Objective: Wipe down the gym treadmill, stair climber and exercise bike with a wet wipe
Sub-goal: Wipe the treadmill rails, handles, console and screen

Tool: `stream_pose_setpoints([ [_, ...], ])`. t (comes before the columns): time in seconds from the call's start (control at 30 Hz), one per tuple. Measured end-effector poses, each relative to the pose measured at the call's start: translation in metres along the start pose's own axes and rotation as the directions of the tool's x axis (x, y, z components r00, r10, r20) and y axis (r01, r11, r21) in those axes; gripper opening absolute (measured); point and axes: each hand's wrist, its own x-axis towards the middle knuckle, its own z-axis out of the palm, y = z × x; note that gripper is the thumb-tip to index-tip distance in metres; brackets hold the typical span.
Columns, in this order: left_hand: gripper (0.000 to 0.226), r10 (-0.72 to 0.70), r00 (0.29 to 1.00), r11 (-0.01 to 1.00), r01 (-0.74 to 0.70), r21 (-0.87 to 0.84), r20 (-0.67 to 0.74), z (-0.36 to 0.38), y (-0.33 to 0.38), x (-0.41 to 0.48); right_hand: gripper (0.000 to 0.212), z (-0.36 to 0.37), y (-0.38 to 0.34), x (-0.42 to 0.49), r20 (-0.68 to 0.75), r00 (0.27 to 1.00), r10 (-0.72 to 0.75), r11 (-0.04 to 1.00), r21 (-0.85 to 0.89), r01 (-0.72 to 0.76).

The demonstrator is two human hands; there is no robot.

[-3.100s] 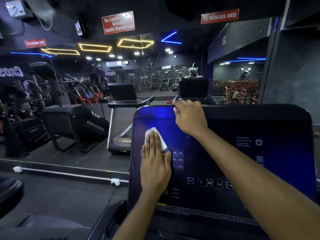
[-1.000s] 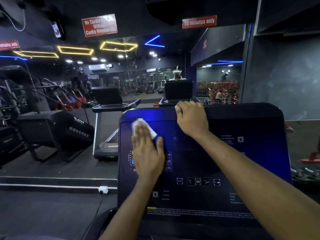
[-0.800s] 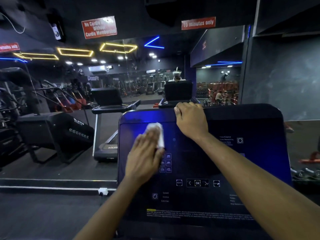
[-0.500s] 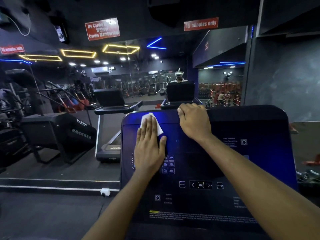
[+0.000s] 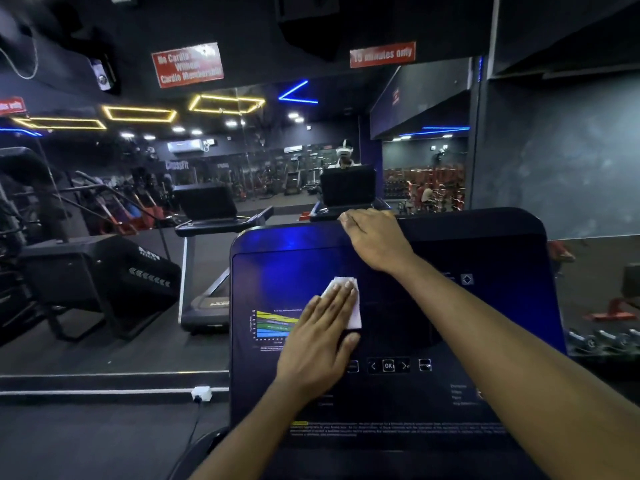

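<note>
The treadmill's dark glossy console panel (image 5: pixel 485 341) fills the lower middle of the head view. My left hand (image 5: pixel 318 344) lies flat on the panel and presses a white wet wipe (image 5: pixel 349 303) against it, just right of a coloured chart. The wipe sticks out past my fingertips. My right hand (image 5: pixel 375 237) grips the top edge of the console. A stair climber (image 5: pixel 104 275) stands at the left.
A wall mirror ahead reflects another treadmill (image 5: pixel 211 216), the gym floor and a person wearing a headset. A white socket box (image 5: pixel 201 393) with a cable sits on the floor ledge at lower left. Dumbbells (image 5: pixel 602 337) lie at the right.
My left hand has slid the wipe from the console's upper left down and to the right, toward the middle. The coloured chart is uncovered. My right hand has stayed on the top edge.
</note>
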Motion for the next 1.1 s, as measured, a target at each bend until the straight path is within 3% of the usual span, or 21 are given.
stream_pose_setpoints([
  [0.07, 0.06, -0.079, 0.996, 0.996, 0.08, 0.037, -0.047, -0.007, -0.014, 0.009, 0.038, -0.002, -0.002, 0.0, 0.017, 1.0, 0.006, 1.0, 0.003, -0.006],
  [0.1, 0.06, -0.222, 0.97, 0.974, 0.224, 0.008, -0.099, -0.01, -0.016, 0.017, 0.038, -0.003, -0.003, 0.0, 0.023, 1.0, 0.01, 1.0, -0.005, -0.01],
  [0.17, 0.062, -0.501, 0.845, 0.866, 0.49, -0.104, -0.186, -0.008, 0.0, 0.031, 0.035, -0.004, -0.006, -0.001, 0.017, 1.0, 0.022, 1.0, -0.007, -0.022],
  [0.2, 0.065, -0.538, 0.82, 0.843, 0.519, -0.143, -0.198, -0.002, 0.014, 0.034, 0.034, -0.004, -0.006, -0.002, 0.017, 0.999, 0.027, 1.0, -0.004, -0.027],
  [0.23, 0.067, -0.493, 0.849, 0.869, 0.471, -0.152, -0.191, 0.005, 0.03, 0.034, 0.034, -0.004, -0.005, -0.003, 0.02, 0.999, 0.032, 0.999, 0.001, -0.032],
  [0.3, 0.068, -0.238, 0.965, 0.97, 0.23, -0.083, -0.112, 0.016, 0.045, 0.024, 0.037, -0.006, -0.006, -0.002, 0.038, 0.999, 0.027, 0.999, 0.02, -0.028],
  [0.37, 0.064, -0.071, 0.995, 0.997, 0.07, -0.02, -0.067, 0.007, 0.02, 0.022, 0.039, -0.008, -0.007, -0.004, 0.047, 0.999, 0.023, 0.999, 0.025, -0.025],
  [0.43, 0.06, -0.187, 0.975, 0.982, 0.187, -0.008, -0.119, -0.003, -0.005, 0.028, 0.039, -0.007, -0.006, -0.002, 0.045, 0.998, 0.038, 0.999, 0.01, -0.039],
  [0.5, 0.06, -0.487, 0.848, 0.873, 0.477, -0.102, -0.208, -0.011, -0.016, 0.035, 0.039, -0.007, -0.006, -0.001, 0.046, 0.998, 0.041, 0.999, 0.029, -0.042],
  [0.53, 0.061, -0.578, 0.784, 0.816, 0.555, -0.165, -0.227, -0.01, -0.008, 0.037, 0.041, -0.007, -0.006, -0.002, 0.043, 0.998, 0.046, 0.998, 0.034, -0.047],
  [0.57, 0.063, -0.591, 0.772, 0.806, 0.555, -0.205, -0.234, -0.006, 0.006, 0.036, 0.042, -0.006, -0.005, -0.003, 0.036, 0.998, 0.048, 0.998, 0.027, -0.049],
  [0.7, 0.063, -0.239, 0.965, 0.958, 0.217, -0.187, -0.106, 0.015, 0.048, 0.004, 0.044, -0.011, -0.002, -0.003, 0.115, 0.993, 0.035, 0.996, 0.075, -0.044],
  [0.77, 0.057, -0.172, 0.984, 0.961, 0.157, -0.229, -0.046, 0.008, 0.037, 0.0, 0.043, -0.021, -0.003, -0.007, 0.147, 0.987, 0.065, 0.927, 0.357, -0.114],
  [0.83, 0.053, -0.124, 0.992, 0.94, 0.111, -0.324, -0.021, -0.003, 0.024, 0.001, 0.036, -0.025, -0.005, -0.023, -0.008, 0.994, 0.113, 0.819, 0.567, -0.089],
  [0.9, 0.052, -0.106, 0.994, 0.869, 0.086, -0.488, -0.013, -0.012, 0.012, 0.001, 0.031, -0.011, -0.009, -0.057, -0.333, 0.929, 0.161, 0.88, 0.475, 0.018],
  [0.97, 0.052, -0.181, 0.983, 0.701, 0.14, -0.699, 0.015, -0.019, 0.003, 0.002, 0.031, 0.022, -0.015, -0.102, -0.527, 0.835, 0.159, 0.942, 0.333, 0.031],
  [1.03, 0.052, -0.253, 0.967, 0.501, 0.143, -0.853, 0.014, -0.026, -0.006, 0.005, 0.036, 0.058, -0.022, -0.144, -0.531, 0.841, 0.101, 0.97, 0.24, 0.035],
  [1.1, 0.052, -0.266, 0.964, 0.45, 0.118, -0.885, -0.006, -0.033, -0.014, 0.008, 0.044, 0.088, -0.031, -0.166, -0.401, 0.915, 0.046, 0.991, 0.137, 0.01],
])
